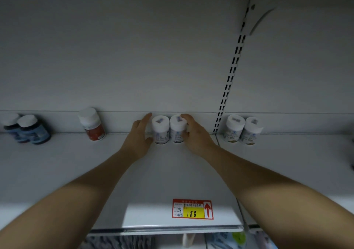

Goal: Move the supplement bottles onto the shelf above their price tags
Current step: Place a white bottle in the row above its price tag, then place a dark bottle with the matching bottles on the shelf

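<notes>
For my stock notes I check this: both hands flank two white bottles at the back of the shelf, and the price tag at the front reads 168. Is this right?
No: the head view shows the price tag reading 188, not 168. The left hand and right hand do flank the two white bottles.

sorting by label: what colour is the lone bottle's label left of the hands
Red, on the lone bottle, seen in the head view.

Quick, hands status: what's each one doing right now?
Left hand: open, straight fingers against the left middle bottle.
Right hand: closed, fingers curled round the right middle bottle.
</notes>
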The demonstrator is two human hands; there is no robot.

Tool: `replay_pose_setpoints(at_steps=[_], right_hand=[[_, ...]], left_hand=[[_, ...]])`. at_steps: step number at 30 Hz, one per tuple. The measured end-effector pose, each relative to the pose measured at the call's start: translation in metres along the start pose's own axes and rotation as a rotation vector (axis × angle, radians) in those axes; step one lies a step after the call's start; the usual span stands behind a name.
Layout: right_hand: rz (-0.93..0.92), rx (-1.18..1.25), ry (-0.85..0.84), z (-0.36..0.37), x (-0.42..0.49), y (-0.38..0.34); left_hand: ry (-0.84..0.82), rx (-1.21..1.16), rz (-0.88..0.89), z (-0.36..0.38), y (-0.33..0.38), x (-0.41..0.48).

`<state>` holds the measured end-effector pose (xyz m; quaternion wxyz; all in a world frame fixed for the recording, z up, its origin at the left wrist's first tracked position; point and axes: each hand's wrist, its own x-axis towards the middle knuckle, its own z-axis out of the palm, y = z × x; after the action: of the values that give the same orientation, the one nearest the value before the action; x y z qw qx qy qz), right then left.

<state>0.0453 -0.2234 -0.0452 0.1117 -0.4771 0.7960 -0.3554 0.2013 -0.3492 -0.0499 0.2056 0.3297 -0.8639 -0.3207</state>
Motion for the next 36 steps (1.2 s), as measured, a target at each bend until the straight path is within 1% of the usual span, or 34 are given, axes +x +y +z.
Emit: replay_pose_setpoints(at_steps=[6, 11, 15, 17, 21, 25, 27, 31, 34, 36], right_hand=[[0.033, -0.098, -0.109, -0.036, 0.0, -0.01], [0.101, -0.192, -0.279, -0.08, -0.015, -0.027], [0.12, -0.254, -0.288, -0.103, -0.056, -0.04], [0.129, -0.281, -0.287, -0.107, -0.082, -0.047], [0.162, -0.359, -0.219, -0.105, -0.135, -0.067], [0.14, -0.43, -0.178, -0.1, -0.193, -0.085], [0.104, -0.461, -0.169, -0.107, -0.219, -0.093], [0.004, -0.606, -0.134, -0.149, -0.263, -0.097], [0.066, -0.668, -0.095, -0.196, -0.3, -0.08], [0.116, -0.706, -0.064, -0.232, -0.331, -0.061]], left_hand=[[-0.079, 0.135, -0.103, -0.035, 0.014, -0.009], [-0.16, 0.138, -0.193, -0.07, 0.044, -0.023], [-0.193, 0.147, -0.178, -0.092, 0.059, -0.053], [-0.2, 0.194, -0.147, -0.1, 0.063, -0.075], [-0.162, 0.308, -0.084, -0.106, 0.072, -0.13], [-0.207, 0.3, -0.086, -0.109, 0.076, -0.191], [-0.22, 0.318, -0.065, -0.11, 0.092, -0.21], [-0.241, 0.31, 0.081, -0.095, 0.158, -0.228], [-0.274, 0.266, 0.208, -0.062, 0.221, -0.239], [-0.325, 0.239, 0.282, -0.027, 0.265, -0.246]])
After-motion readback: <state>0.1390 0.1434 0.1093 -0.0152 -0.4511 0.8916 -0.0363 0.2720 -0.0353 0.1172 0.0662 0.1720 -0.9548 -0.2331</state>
